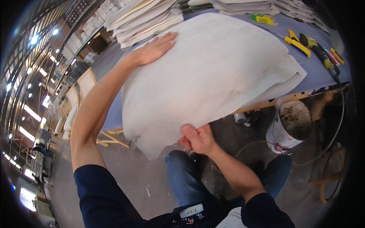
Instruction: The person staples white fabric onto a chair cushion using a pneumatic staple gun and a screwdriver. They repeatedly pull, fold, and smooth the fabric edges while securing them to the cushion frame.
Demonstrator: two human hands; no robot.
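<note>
A large off-white fabric piece, softly rounded like a padded cover, lies over the blue-covered table and hangs past its near edge. My left hand rests flat on its far left part, fingers stretched out and close together. At the near edge, my right hand is closed on the fabric's rim, thumb on top and fingers curled beneath. The fabric's right corner is folded and shows a second layer. Whatever lies under the fabric is hidden.
Stacked fabric pieces stand at the far left. At the right are a yellow-handled tool, a corded heat-gun-like tool and a yellow-green tube. A stained bucket stands below. Chair frames are at left.
</note>
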